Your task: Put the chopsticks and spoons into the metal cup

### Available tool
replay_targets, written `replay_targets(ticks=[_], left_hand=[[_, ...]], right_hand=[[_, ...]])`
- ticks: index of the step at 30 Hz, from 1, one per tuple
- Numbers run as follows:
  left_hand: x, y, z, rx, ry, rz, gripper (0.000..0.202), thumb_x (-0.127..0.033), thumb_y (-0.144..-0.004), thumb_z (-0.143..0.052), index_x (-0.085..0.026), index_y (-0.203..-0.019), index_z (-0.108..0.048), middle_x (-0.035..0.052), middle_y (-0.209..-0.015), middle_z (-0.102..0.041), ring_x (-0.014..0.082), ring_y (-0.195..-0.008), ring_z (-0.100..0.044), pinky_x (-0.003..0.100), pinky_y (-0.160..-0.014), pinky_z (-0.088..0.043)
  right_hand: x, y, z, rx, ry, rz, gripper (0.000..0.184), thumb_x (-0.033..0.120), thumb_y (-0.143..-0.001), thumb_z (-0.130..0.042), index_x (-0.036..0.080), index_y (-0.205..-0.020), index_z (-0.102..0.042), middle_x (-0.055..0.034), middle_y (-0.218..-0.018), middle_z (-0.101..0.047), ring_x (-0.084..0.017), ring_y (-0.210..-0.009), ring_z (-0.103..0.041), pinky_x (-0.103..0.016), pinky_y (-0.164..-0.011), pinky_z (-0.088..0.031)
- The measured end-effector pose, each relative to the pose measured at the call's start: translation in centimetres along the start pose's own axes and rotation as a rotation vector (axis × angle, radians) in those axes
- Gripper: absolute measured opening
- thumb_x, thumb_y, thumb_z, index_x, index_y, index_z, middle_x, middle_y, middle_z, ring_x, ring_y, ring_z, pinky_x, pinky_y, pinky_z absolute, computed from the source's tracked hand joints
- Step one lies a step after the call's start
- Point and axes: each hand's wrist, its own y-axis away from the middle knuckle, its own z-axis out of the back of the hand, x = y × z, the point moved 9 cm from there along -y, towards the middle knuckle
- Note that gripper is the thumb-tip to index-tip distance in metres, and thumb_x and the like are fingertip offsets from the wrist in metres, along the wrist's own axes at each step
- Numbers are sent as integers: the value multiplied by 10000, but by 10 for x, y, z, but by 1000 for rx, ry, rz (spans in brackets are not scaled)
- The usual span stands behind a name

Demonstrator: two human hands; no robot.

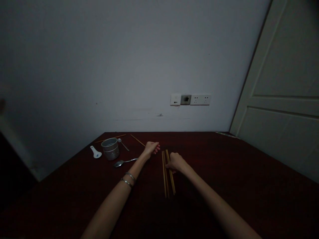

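Observation:
My right hand (176, 161) is closed around a pair of wooden chopsticks (171, 179), slanting toward me over the dark red table (214, 186). Just left of them lie more chopsticks (164, 176), roughly parallel. Farther back, my left hand (151, 148) has its fingers curled; what they hold, if anything, is hidden. Behind that hand runs a single chopstick (137, 140), its near end out of sight. A metal spoon (119, 163) rests beside my left forearm, its handle end reaching toward the arm.
At the back left stands a grey cylindrical pot (110, 149). Around it lie a white soup spoon (96, 152), a small long-handled spoon (123, 144) and another chopstick (119, 136). The wall with sockets (200, 100) borders the table's far edge; a pale door (281, 126) stands right.

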Motion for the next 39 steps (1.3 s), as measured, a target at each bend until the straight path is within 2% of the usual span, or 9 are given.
replay_targets(ticks=[8, 15, 19, 23, 27, 31, 34, 37, 39], left_hand=[[3, 1, -2, 31, -33, 7, 222, -220, -803, -467, -93, -644, -557, -5, -499, -563, 37, -313, -405, 170, -326, -289], [2, 6, -4, 52, -49, 2, 234, -239, -807, -465, -92, -655, -566, -2, -504, -571, 35, -325, -415, 163, -336, -299], [1, 8, -4, 54, -55, -1, 229, -235, -805, -468, -86, -666, -572, 4, -511, -576, 34, -326, -416, 160, -333, -296], [-10, 13, -5, 58, -56, -13, 228, -246, -811, -466, -87, -699, -584, 4, -526, -583, 36, -325, -421, 162, -330, -296], [-32, 22, -9, 76, -48, -74, 219, -245, -813, -465, -89, -725, -590, -2, -538, -581, 27, -330, -424, 149, -324, -287], [-62, 34, -16, 115, -4, -167, 228, -261, -812, -461, -88, -733, -588, 4, -549, -581, 34, -324, -425, 151, -300, -276], [-90, 49, -20, 147, 2, -231, 235, -270, -810, -456, -90, -747, -593, 8, -558, -586, 34, -317, -418, 151, -291, -270], [-125, 67, -11, 137, -45, -304, 244, -277, -807, -447, -98, -762, -607, 5, -573, -591, 25, -322, -410, 142, -300, -274], [-151, 77, 6, 85, -77, -360, 235, -280, -794, -459, -105, -770, -614, 5, -584, -594, 22, -322, -399, 143, -306, -274]], right_hand=[[6, 8, -3, 81, 164, 14, 154, 183, -581, -625, 114, -719, -616, -101, -627, -686, -196, -552, -662, -204, -465, -494], [-4, 3, -12, 147, 85, -15, 77, 172, -621, -600, 108, -664, -608, -62, -488, -640, -168, -473, -639, -195, -451, -498], [-8, 1, -16, 159, 29, -16, 66, 156, -623, -591, 108, -667, -599, -56, -480, -632, -171, -430, -621, -208, -393, -487], [-12, -1, -17, 149, 0, -12, 88, 165, -618, -601, 110, -687, -592, -49, -481, -630, -165, -414, -612, -198, -365, -471], [-14, -2, -18, 168, -21, 0, 68, 173, -648, -581, 106, -657, -578, -51, -469, -623, -151, -399, -603, -187, -376, -467], [-19, -4, -19, 235, -53, -55, 121, 195, -702, -547, 96, -635, -570, -62, -468, -615, -154, -374, -588, -203, -366, -462], [-18, -9, -11, 208, -68, -69, 133, 205, -731, -521, 96, -680, -576, -61, -466, -612, -157, -386, -592, -203, -365, -456], [-7, -19, 2, 153, -61, -24, 149, 220, -747, -508, 100, -713, -590, -68, -488, -625, -159, -417, -605, -201, -388, -450], [6, -27, 9, 128, -38, 38, 185, 239, -757, -500, 106, -676, -601, -77, -497, -627, -159, -449, -616, -198, -428, -447]])
